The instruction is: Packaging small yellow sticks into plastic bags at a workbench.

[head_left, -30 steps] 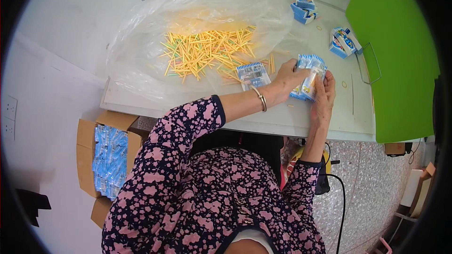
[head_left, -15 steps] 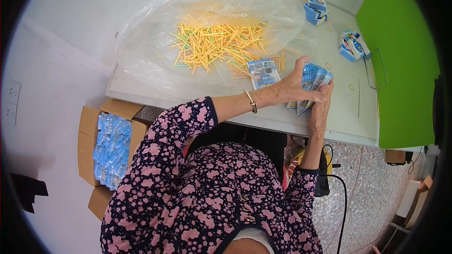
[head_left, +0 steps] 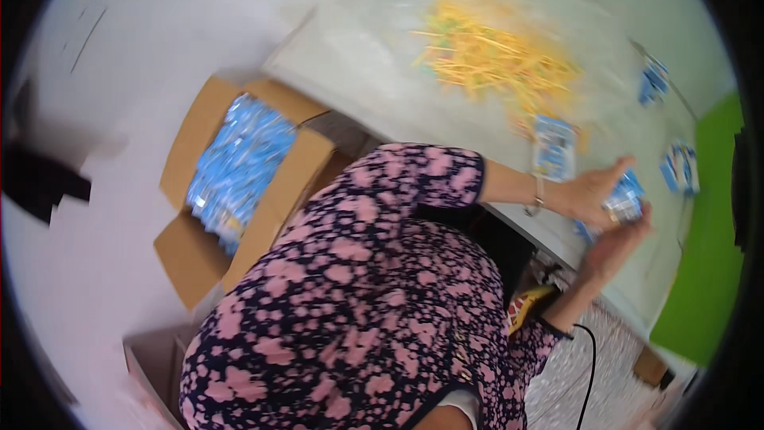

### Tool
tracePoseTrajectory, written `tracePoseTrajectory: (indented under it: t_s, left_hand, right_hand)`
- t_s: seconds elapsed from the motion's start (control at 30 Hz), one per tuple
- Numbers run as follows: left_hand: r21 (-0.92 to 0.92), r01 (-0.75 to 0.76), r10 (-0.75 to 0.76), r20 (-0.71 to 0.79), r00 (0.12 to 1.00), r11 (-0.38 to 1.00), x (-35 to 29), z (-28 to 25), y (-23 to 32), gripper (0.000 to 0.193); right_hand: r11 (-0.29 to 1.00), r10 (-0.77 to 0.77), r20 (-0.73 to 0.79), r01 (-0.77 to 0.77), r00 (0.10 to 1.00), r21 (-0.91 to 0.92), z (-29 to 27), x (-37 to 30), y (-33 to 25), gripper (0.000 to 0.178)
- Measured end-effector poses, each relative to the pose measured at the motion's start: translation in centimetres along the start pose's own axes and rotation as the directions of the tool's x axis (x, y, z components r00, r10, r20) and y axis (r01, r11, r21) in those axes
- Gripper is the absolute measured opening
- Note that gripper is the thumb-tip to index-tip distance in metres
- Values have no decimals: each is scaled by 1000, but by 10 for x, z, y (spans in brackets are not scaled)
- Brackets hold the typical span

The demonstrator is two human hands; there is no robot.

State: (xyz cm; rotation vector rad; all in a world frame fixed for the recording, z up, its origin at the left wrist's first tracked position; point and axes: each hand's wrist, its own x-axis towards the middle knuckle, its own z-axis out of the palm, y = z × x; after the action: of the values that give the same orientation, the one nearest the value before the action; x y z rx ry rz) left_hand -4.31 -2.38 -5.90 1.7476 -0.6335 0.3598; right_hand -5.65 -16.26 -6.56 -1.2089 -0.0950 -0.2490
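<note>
The picture is blurred by motion. My left hand (head_left: 590,189), with a bracelet at the wrist, and my right hand (head_left: 613,245) together hold a small stack of blue packets (head_left: 624,201) over the white table (head_left: 350,56). Another blue packet (head_left: 554,147) lies flat on the table just left of my hands. A heap of yellow sticks (head_left: 493,60) lies on a clear plastic sheet (head_left: 398,24) farther back.
An open cardboard box (head_left: 199,191) full of blue packets stands on the floor at my left. More blue packets (head_left: 654,80) lie at the table's far right, beside a green surface (head_left: 704,271). A black cable (head_left: 587,366) runs over the speckled floor.
The view has swung left and tilted, bringing the cardboard box toward the centre. My hands still hold the packets together at the table's near edge.
</note>
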Motion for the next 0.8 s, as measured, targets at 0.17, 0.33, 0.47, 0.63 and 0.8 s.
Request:
tracePoseTrajectory:
  t_s: [0.17, 0.33, 0.47, 0.63, 0.8]
  left_hand:
    - [84, 27, -23, -50, 998, 996, 6, -47, 46, 92]
    - [203, 147, -111, -180, 977, 968, -43, -195, 131, 93]
    - [599, 642, -302, -575, 761, 478, -157, -300, 230, 91]
    - [316, 916, -252, -892, 375, 246, -330, -336, 311, 89]
    - [19, 994, -328, -943, 52, 103, -466, -309, 314, 93]
  right_hand:
    - [975, -45, -32, 51, 998, 214, -9, 6, -4, 65]
    - [995, 102, -106, -104, 989, -9, 7, 5, -11, 61]
    - [980, 99, -104, -115, 990, -161, -1, 17, -7, 53]
    - [920, 117, 1, -108, 993, -377, 7, 18, -11, 56]
    - [938, 67, 78, -36, 995, -345, -24, 29, 6, 44]
